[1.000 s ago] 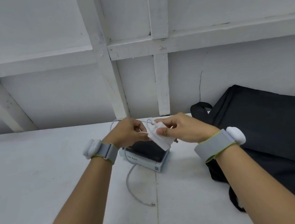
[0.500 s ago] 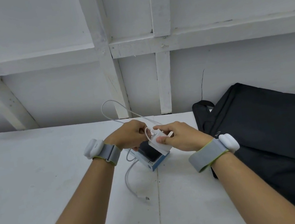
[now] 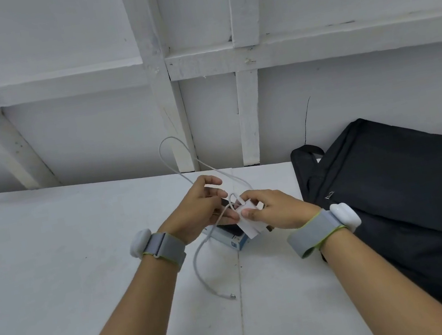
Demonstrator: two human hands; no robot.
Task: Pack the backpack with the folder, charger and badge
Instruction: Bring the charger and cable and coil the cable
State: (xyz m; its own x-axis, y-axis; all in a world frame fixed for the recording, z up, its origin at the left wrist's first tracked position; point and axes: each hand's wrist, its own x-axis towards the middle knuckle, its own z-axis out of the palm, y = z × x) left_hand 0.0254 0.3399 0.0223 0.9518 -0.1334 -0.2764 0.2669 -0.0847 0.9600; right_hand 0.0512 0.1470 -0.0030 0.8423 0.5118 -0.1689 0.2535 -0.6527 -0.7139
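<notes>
My right hand grips the white charger block above the table's middle. My left hand holds the charger's white cable close to the block, fingers partly spread. One loop of cable rises behind the hands toward the wall, and the free end with its plug lies on the table in front. Under the hands sits a small blue and white box with a dark top, mostly hidden. The black backpack lies flat at the right, zipped. I see no folder or badge.
The white table runs left and toward me. A white wall with wooden battens stands right behind it. The backpack's carry handle points toward the wall. Both wrists wear grey bands with white pods.
The cable loop has risen higher behind my hands and my left hand's fingers have spread. The cable's free end has shifted a little on the table.
</notes>
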